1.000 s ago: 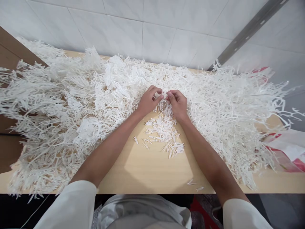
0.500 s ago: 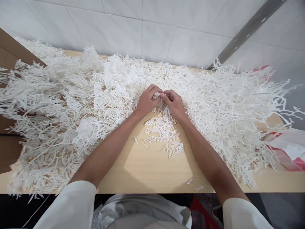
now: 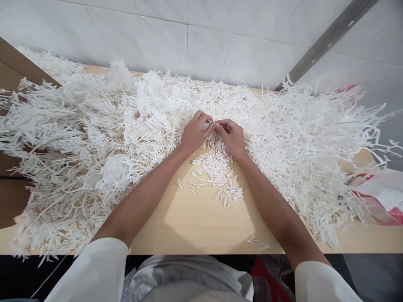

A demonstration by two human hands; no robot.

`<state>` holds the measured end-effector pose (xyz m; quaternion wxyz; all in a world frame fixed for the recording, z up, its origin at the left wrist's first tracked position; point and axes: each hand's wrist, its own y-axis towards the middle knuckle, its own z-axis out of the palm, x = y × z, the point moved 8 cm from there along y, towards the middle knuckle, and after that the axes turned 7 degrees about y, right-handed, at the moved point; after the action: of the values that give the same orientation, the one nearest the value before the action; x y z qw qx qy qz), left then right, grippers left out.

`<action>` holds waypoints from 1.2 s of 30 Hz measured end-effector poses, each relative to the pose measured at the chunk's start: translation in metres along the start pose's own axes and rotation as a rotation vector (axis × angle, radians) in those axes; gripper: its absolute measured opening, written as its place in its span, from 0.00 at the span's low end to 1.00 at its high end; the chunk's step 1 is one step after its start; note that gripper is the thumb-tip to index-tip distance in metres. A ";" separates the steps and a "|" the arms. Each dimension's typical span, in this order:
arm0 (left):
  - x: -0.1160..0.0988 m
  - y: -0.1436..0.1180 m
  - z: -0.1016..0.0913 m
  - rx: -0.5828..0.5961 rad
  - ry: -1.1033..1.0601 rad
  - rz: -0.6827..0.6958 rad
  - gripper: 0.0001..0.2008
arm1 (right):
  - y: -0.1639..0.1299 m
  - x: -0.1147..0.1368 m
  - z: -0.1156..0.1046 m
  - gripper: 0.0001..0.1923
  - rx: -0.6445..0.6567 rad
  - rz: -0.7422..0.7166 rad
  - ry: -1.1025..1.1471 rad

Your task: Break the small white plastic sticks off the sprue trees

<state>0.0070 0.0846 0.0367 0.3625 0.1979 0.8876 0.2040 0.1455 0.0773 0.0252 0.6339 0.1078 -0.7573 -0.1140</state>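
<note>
Honestly, there's only the head cam to go on here, so one view it is. Both hands meet at the near edge of the big heap of white plastic sprues [image 3: 94,138] that covers most of the wooden table [image 3: 195,226]. The left hand [image 3: 194,136] and right hand [image 3: 232,136] have their fingertips pinched together on a small white sprue piece [image 3: 211,124] held between them, right above the little pile of snapped-off sticks [image 3: 217,176] lying on bare wood between the forearms. I think each hand grips one end of that piece, but it's tiny and white on white, so I can't swear to exactly how it sits in the fingers.

What's changed: a second ago the hands were a touch further right and the thumbs sat slightly apart. Now they've drifted left and closed in tight on each other, with the knuckles rolled inward. To me that reads as a twist or snap in progress on that piece, though the loose pile below looks the same size as before.

Off to the right edge there's a red and white plastic bag [image 3: 378,201], well apart from the hands. White tiled wall [image 3: 204,46] behind everything.
</note>
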 end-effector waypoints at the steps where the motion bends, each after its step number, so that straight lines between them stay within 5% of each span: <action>1: 0.000 0.000 -0.001 -0.009 0.011 -0.002 0.04 | -0.001 0.001 0.000 0.15 -0.014 -0.002 -0.021; 8: -0.004 -0.001 -0.003 -0.018 0.015 0.011 0.03 | -0.003 0.013 0.008 0.19 0.055 -0.085 -0.229; 14: -0.003 -0.001 -0.003 0.000 -0.043 -0.002 0.03 | -0.001 0.013 0.012 0.21 0.200 -0.147 -0.146; 24: -0.003 -0.003 0.001 0.016 -0.131 -0.075 0.03 | -0.002 0.017 0.011 0.19 0.247 -0.078 -0.006; 29: 0.024 -0.003 -0.005 -0.138 -0.154 -0.300 0.05 | -0.004 0.013 0.013 0.20 0.292 -0.052 0.067; 36: 0.010 0.002 -0.007 -0.118 -0.189 -0.083 0.07 | 0.008 -0.012 -0.020 0.19 -0.116 -0.059 0.136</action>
<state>-0.0040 0.0894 0.0369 0.4637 0.1579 0.8433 0.2211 0.1670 0.0877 0.0195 0.6856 0.1005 -0.7010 -0.1688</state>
